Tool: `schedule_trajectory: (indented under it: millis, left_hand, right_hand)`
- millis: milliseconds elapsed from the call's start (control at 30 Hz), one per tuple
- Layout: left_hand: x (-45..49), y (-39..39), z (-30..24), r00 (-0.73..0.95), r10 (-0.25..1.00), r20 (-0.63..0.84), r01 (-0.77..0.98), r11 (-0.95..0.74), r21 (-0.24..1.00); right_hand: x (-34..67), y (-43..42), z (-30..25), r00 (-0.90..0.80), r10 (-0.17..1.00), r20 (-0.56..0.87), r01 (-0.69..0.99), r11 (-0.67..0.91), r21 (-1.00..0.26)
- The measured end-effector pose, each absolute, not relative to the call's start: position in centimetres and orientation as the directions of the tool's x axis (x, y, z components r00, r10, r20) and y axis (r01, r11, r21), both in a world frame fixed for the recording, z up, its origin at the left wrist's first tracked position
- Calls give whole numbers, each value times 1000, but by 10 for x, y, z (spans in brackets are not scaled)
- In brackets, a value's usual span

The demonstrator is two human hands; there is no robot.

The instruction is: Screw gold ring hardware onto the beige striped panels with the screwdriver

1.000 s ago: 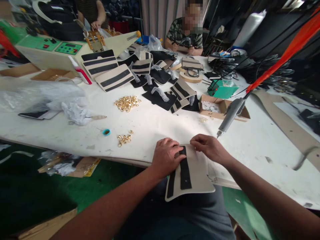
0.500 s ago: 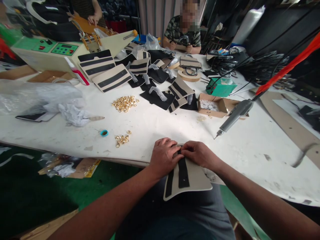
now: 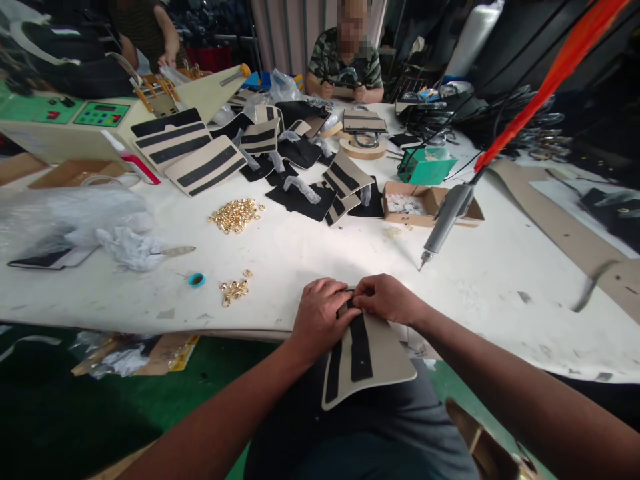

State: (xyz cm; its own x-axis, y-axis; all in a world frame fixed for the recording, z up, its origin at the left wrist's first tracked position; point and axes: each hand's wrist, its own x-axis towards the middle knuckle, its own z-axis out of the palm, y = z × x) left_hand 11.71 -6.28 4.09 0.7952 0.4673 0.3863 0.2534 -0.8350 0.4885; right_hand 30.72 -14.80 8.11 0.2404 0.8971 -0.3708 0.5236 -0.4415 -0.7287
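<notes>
A beige panel with two black strips (image 3: pixel 387 357) lies over the table's front edge and my lap. My left hand (image 3: pixel 321 312) is closed on its far left part, fingers on top near the upper end of the strips. Opposite it, my right hand (image 3: pixel 385 300) pinches at the far end of the same strip. Anything small between those fingertips is hidden. A pile of gold-coloured metal fittings (image 3: pixel 235 216) and a smaller group of gold fittings (image 3: pixel 234 291) lie to the left, beside a small blue ring-shaped lid (image 3: pixel 197 280).
A grey electric screwdriver (image 3: pixel 449 220) hangs at the right, its tip near the tabletop. Behind it stand a cardboard box (image 3: pixel 407 219) and a green power box (image 3: pixel 427 167). More striped panels (image 3: pixel 206 165) are heaped at the back. Across the table sits a co-worker (image 3: pixel 345 60).
The view has shifted slightly, so the table things appear further left. Both hands stay at the panel's far end, with only small finger movement.
</notes>
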Motion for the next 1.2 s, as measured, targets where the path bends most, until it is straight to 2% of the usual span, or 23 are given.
schedule_trajectory:
  millis: [133,400,600,700,767,833,900,967,1000,1033,1133,1200]
  left_hand:
    - [117,-61,43,803,455,386,212,-822,528]
    - [120,-64,46,810,478,339,268,-817,510]
    - [117,-64,49,811,471,346,256,-818,514]
    - [117,-62,48,795,481,370,251,-816,521]
    - [118,-62,46,779,485,397,241,-816,525]
    - [119,-62,44,764,492,417,234,-814,531]
    - [120,-62,44,758,497,422,233,-811,537]
    - [119,-63,44,762,501,411,241,-808,538]
    - [119,-63,44,766,499,406,243,-808,536]
    - [119,-63,44,770,497,400,246,-810,533]
    - [118,-63,43,775,494,395,251,-813,525]
    - [118,-64,42,770,499,397,255,-811,526]
  right_hand:
    - [308,-150,80,239,910,-338,537,-414,-735]
    - [302,-158,84,248,934,-258,569,-356,-741]
    - [301,-161,87,234,941,-244,472,-330,-818]
    - [309,-174,90,357,922,-152,341,-280,-898]
    - [324,-187,92,582,813,-14,294,-226,-929]
    - [349,-198,94,806,573,150,312,-195,-930]
    - [380,-202,92,910,313,273,339,-179,-924]
    - [410,-196,88,946,170,275,298,-130,-946]
    - [423,-189,85,961,161,225,243,-98,-965]
    - [433,-181,82,967,199,162,179,-69,-981]
    - [446,-154,81,911,412,-4,-11,14,-1000]
    - [438,-139,87,879,475,-45,-86,65,-994]
